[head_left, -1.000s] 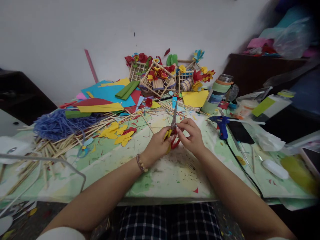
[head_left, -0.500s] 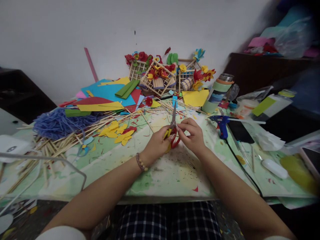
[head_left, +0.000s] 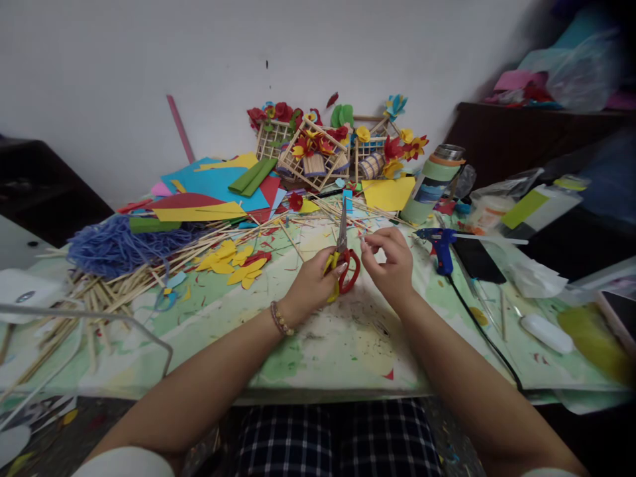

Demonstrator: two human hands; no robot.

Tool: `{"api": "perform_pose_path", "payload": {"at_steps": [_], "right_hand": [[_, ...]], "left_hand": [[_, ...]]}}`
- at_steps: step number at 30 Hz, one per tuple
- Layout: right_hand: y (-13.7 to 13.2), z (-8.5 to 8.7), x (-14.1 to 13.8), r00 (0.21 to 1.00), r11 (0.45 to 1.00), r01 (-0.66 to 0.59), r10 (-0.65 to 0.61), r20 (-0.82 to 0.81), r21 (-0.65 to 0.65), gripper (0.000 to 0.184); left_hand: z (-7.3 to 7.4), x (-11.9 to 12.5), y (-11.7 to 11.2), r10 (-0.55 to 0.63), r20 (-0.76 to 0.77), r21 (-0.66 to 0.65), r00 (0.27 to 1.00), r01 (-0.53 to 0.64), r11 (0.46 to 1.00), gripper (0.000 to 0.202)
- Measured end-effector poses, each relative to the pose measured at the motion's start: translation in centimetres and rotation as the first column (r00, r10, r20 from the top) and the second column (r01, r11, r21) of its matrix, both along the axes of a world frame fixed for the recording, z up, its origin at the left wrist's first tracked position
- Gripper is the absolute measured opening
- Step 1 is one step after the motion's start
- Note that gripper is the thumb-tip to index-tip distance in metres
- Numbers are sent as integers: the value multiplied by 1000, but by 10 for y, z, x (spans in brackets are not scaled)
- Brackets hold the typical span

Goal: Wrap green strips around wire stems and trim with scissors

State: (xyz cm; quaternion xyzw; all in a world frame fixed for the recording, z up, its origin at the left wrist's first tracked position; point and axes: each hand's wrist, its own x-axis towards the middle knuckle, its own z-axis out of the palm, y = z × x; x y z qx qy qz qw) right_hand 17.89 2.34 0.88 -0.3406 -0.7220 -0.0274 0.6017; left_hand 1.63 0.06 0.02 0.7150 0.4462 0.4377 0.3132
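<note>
My left hand [head_left: 314,281] grips a pair of scissors [head_left: 342,232] by the handles, which show red and yellow. The blades are together and point away from me. To the right, apart from the scissors, my right hand [head_left: 390,260] is held in a pinch, thumb against fingertips. Whatever it may hold is too small to make out. Beyond the scissors' tip lies a small blue paper strip [head_left: 347,202]. Yellow paper petals [head_left: 247,271] are scattered to the left of my left hand.
Wooden sticks [head_left: 106,305] and blue yarn [head_left: 124,248] lie at left beside coloured paper sheets [head_left: 209,182]. Stick frames with paper flowers [head_left: 314,156] lean on the wall. At right are a bottle [head_left: 432,185], a blue glue gun [head_left: 442,248] with a cord, and a phone [head_left: 479,260].
My right hand has moved off the scissors to the right, still pinched. The scissors stay in my left hand, shifted only slightly.
</note>
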Motion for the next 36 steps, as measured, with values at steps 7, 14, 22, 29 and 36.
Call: {"api": "perform_pose_path", "payload": {"at_steps": [7,14,22,29,36], "right_hand": [[1,-8,-3,973,987,-142,124,194,81,34],[1,-9,-2,980,991,-89,69,186,99,21],[-5,-7,-2,990,989,-23,2,142,148,12],[-5,-4,-1,1000,998,-22,23,-10,54,5],[1,-6,-1,986,1000,21,-17,-167,20,11]], "left_hand": [[1,1,-2,-72,-61,87,996,77,993,35],[0,-1,-2,-88,-167,106,982,106,989,34],[2,-2,-5,-116,-217,108,969,142,984,32],[2,-2,-5,-149,-171,105,974,168,980,34],[1,-3,-4,-150,-169,107,974,169,980,36]]}}
